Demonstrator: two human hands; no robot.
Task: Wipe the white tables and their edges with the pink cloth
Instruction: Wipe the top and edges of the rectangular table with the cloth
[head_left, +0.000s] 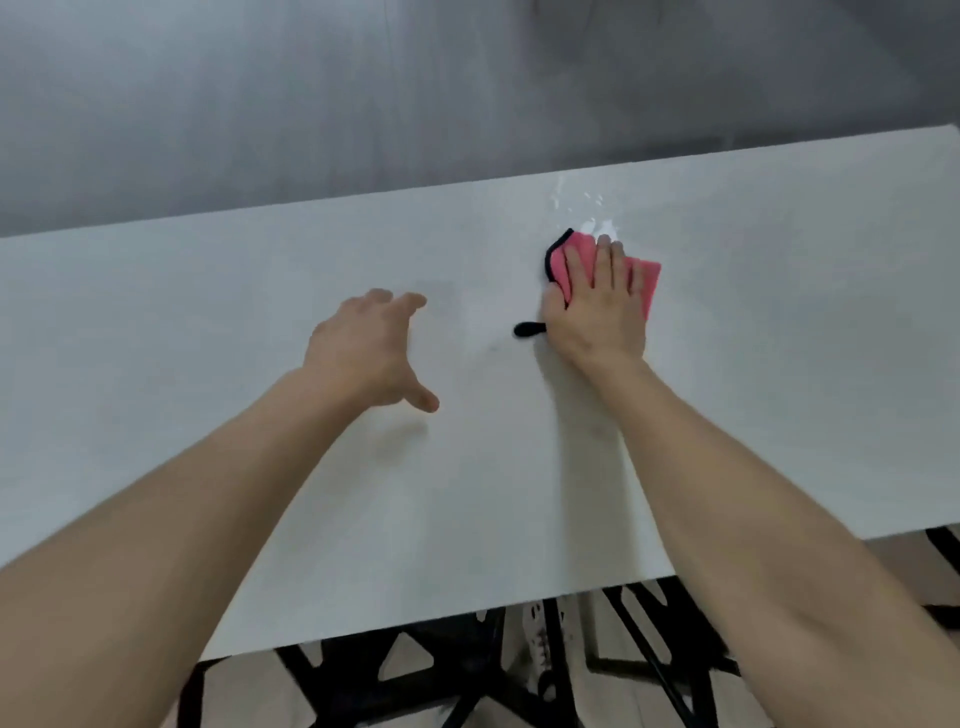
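Observation:
A white table (260, 467) fills most of the view. A pink cloth (647, 283) with a black trim lies folded on it, right of centre near the far edge. My right hand (597, 306) presses flat on the cloth, fingers spread over it. A black loop of the cloth sticks out at the hand's left. My left hand (369, 351) hovers just over the table left of the cloth, fingers apart, holding nothing. A wet, shiny patch (582, 205) shows on the table just beyond the cloth.
The table's far edge (311, 205) runs in front of a grey floor (363, 93). Below the near edge, black frame legs (467, 670) stand on a light floor.

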